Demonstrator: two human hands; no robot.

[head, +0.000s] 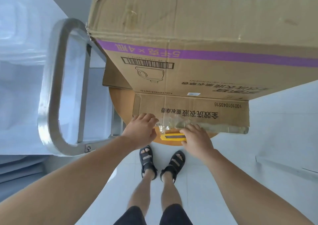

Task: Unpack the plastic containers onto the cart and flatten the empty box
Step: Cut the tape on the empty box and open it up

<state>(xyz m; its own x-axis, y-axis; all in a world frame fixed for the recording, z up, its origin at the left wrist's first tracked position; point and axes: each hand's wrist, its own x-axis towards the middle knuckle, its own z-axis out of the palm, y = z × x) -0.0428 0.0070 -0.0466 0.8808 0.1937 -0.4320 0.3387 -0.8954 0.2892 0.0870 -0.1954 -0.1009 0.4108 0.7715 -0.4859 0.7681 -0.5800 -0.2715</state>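
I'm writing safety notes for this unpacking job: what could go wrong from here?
1. The yellow utility knife lies under the right hand, near the left hand picking at the clear tape: cut risk.
2. The big brown cardboard box overhangs the small round wooden table; tugging its flap could tip it.

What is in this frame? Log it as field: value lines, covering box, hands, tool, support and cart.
box: cardboard box upside down, print inverted, one flap hanging toward the person
tape: clear tape along the flap edge
left hand: left hand on the flap's near corner
right hand: right hand over a yellow utility knife; grip unclear
support: round wooden table under the box
cart: steel cart handle at left
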